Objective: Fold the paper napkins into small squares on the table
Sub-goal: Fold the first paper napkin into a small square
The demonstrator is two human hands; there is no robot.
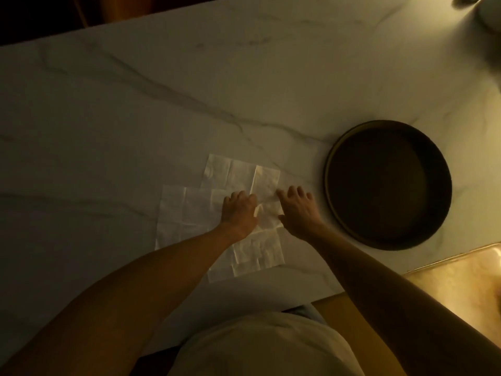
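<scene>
Several white paper napkins lie unfolded and overlapping on the marble table (135, 118). One napkin (184, 213) spreads to the left, another (225, 172) sits further back, and a third (257, 251) lies nearest me. A narrower folded napkin (267, 183) stands out in the middle. My left hand (240, 211) presses down on the napkins beside it, fingers curled at its left edge. My right hand (296, 208) rests on its right edge, fingers spread and thumb tucked under. The paper between the two hands is partly hidden.
A dark round tray (336, 158) with a low rim sits on the table right of my right hand. A lit glossy surface (461, 280) lies at the lower right. A pale object (490, 12) shows at the top right corner. The table's far edge runs along the top left.
</scene>
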